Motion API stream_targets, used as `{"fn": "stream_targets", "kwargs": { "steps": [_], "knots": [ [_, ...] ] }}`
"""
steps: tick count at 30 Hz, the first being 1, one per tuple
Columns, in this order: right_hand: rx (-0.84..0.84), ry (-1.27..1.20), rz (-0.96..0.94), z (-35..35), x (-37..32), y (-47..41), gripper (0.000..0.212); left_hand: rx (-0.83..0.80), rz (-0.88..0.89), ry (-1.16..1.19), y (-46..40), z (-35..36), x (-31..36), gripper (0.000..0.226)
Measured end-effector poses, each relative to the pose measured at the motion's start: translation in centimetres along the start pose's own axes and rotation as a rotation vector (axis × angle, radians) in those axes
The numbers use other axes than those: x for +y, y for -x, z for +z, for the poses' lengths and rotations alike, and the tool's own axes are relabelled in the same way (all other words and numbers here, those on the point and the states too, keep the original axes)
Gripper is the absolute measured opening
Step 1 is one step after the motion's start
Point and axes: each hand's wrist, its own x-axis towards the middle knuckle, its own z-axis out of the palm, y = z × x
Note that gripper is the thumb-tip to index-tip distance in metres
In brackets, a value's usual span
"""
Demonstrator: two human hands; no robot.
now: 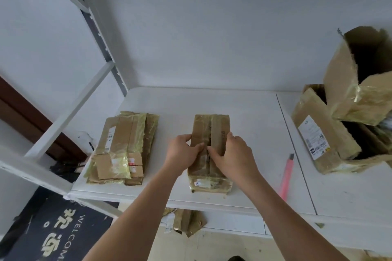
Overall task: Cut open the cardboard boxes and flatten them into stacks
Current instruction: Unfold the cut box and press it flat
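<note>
A small taped cardboard box lies in the middle of the white table, its top seam slit along the centre. My left hand grips the left top flap, thumb at the seam and fingers round the box's left edge. My right hand grips the right flap the same way, its thumb at the slit. A stack of flattened boxes lies to the left on the table. A pink utility knife lies on the table to the right of the box, apart from both hands.
At the right stand opened boxes: one with a shipping label, and another piled on top, tilted. A white metal shelf frame rises at the left. Cardboard scraps lie under the table. A dark welcome mat covers the floor.
</note>
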Motion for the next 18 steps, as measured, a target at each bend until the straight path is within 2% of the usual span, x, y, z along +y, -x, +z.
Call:
{"fn": "stream_targets", "kwargs": {
  "steps": [3, 5, 9, 13, 16, 18],
  "knots": [
    [0.0, 0.018, 0.037, 0.1, -0.7, 0.1, 0.075, 0.003, -0.003, -0.007, -0.1, -0.3, -0.2, 0.017],
    [-0.013, 0.009, 0.059, 0.1, -1.0, 0.1, 0.075, 0.002, 0.003, -0.01, -0.2, -0.5, -0.4, 0.017],
    [-0.025, -0.065, 0.069, -0.3, -1.1, -0.1, 0.049, -0.001, 0.017, 0.015, -0.1, -0.5, -0.4, 0.023],
    [-0.17, -0.64, 0.18, -2.7, 0.7, -0.3, 0.017, -0.01, -0.002, 0.009, 0.0, -0.9, -0.4, 0.028],
    [-0.305, -0.979, 0.325, -3.1, 3.6, 0.2, 0.017, -0.032, 0.007, -0.039, 0.0, -1.1, -0.2, 0.031],
    [-0.317, -1.175, 0.396, -2.5, 5.4, 1.0, 0.031, -0.036, 0.034, -0.101, 0.2, -0.9, 0.1, 0.037]
  ]
}}
